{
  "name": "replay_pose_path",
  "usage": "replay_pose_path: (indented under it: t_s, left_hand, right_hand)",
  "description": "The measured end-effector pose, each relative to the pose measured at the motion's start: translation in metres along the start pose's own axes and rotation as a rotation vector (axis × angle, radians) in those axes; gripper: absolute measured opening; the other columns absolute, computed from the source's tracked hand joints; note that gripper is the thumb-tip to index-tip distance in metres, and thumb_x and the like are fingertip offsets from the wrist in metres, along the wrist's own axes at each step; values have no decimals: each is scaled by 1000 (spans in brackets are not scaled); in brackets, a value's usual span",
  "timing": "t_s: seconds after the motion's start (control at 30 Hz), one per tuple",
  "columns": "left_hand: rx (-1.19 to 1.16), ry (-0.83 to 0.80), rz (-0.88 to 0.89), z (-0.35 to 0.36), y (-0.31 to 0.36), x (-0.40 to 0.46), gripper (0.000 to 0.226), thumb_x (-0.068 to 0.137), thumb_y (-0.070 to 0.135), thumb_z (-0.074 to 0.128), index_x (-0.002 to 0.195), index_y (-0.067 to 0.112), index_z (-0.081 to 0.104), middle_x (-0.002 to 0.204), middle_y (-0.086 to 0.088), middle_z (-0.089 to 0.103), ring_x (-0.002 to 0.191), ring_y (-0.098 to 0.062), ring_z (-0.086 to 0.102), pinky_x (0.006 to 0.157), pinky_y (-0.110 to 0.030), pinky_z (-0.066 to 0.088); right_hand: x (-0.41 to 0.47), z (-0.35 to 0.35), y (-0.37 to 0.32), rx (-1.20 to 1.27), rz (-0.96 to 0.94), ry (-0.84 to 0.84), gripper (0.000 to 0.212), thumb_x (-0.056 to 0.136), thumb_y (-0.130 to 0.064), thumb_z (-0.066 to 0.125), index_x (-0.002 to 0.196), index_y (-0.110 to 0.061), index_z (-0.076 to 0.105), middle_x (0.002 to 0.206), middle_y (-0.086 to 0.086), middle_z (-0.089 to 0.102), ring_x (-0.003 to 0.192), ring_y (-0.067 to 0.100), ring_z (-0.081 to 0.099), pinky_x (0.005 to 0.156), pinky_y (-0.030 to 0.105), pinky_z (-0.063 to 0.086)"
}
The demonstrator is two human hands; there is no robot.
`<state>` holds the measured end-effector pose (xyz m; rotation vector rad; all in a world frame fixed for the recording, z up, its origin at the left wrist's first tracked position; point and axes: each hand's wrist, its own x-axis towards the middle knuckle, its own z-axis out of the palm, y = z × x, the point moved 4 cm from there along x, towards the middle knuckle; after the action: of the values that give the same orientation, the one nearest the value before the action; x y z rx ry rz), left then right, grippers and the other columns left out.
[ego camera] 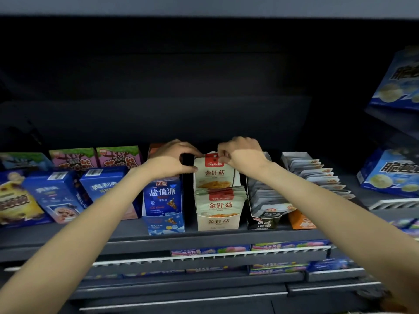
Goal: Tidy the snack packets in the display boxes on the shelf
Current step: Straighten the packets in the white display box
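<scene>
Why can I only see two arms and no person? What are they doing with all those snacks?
The camera sits on the person's head and looks down, so only their arms show. In front is a shop shelf with open boxes of snacks. Both hands reach the cream box in the middle. The left hand and right hand pinch the top of the rear packet standing up in it. More packets lean in front. A blue box stands on one side, a black box on the other.
</scene>
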<state>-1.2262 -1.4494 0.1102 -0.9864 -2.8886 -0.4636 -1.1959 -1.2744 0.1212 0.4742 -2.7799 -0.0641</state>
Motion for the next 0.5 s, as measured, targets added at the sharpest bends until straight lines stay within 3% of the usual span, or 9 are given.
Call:
replay_pose_path:
  t_s: [0.1,0.2,0.37,0.5]
  left_hand:
    - [14,51,-38,1,2,2,28,87,37,65,114,37,63,123,14,57,116,-11,44,89,-29,38]
    - [75,127,-86,1,5,5,18,89,40,60,106,35,64,117,11,60,111,-11,48,80,-31,42]
    - [133,250,-78,-2,16,8,16,93,38,55,102,28,64,108,10,62,88,-7,52,59,-24,30]
    - [150,259,-105,-3,20,9,10,89,36,60,94,29,64,109,11,60,98,-12,54,65,-25,32]
  right_hand:
    - [3,0,-8,-107,-58,43,18,95,-27,54,104,-15,63,106,3,63,105,27,56,75,32,39]
    - [2,-3,-11,-65,-114,119,11,84,-18,69,89,-8,67,97,8,63,91,31,60,64,32,42]
    - [0,-2,4,1,8,19,17,95,-31,53,105,-19,60,108,-2,59,93,25,60,65,28,34]
    - [4,3,2,-47,17,-41,14,96,-25,52,107,-19,57,109,-1,62,92,26,61,65,30,36]
